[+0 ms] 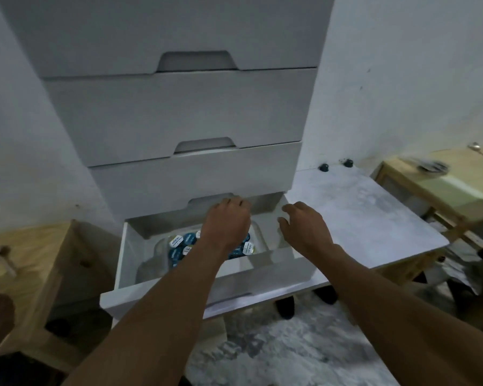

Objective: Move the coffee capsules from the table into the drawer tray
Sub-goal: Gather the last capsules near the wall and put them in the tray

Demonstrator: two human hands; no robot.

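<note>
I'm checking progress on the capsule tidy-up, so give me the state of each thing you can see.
Bottom drawer: pulled open.
Upper drawers: closed.
Tray: sits in the bottom drawer.
Coffee capsules: piled in the tray.
Left hand: over the tray, fingers curled, contents hidden.
Right hand: over the drawer's right side, loosely curled, holding nothing.

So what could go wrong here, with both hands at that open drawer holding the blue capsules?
Two things, I think. The capsules lie heaped in the clear tray; the left hand just above them could knock some over its rim into the drawer. Also, the right hand sits at the drawer's side wall, close under the drawer above, so its fingers might get pinched if the drawer slides in.
</note>
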